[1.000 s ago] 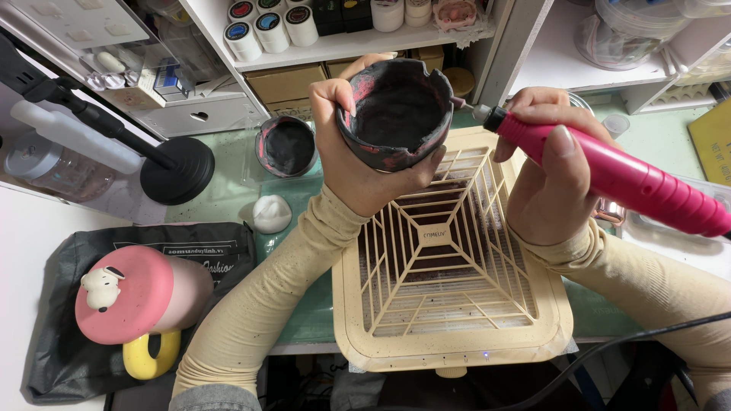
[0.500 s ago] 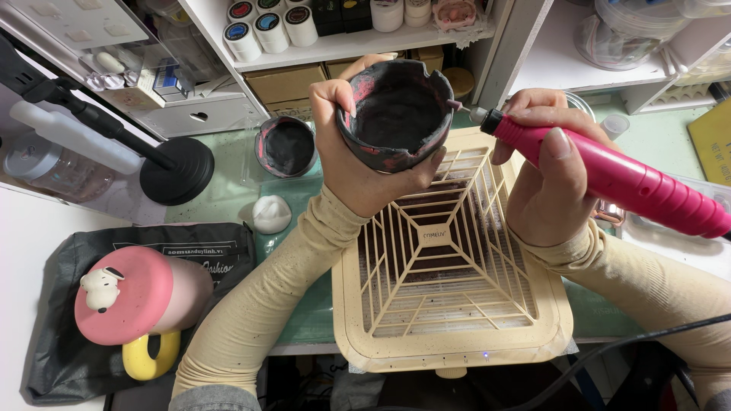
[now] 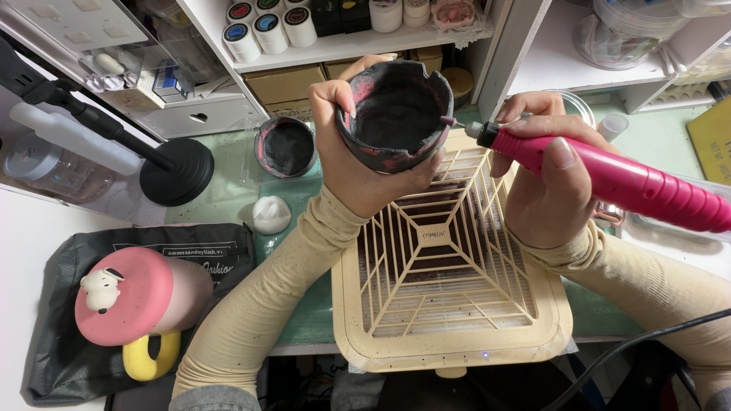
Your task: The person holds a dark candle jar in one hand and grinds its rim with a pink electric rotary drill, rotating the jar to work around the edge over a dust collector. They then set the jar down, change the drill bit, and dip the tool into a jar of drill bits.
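While your left hand (image 3: 358, 164) clamps the rigid black-pink dish (image 3: 396, 114) above the beige grille box (image 3: 449, 304), your right hand (image 3: 544, 179) grips the pink rotary tool (image 3: 609, 179) at its notched rim; likely brittle, so hold the wall.

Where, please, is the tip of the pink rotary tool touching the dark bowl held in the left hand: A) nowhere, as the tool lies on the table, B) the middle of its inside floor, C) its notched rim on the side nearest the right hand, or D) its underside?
C: the pink rotary tool, gripped by the right hand, has its tip at the notched rim of the dark bowl, which the left hand holds above the beige grille.
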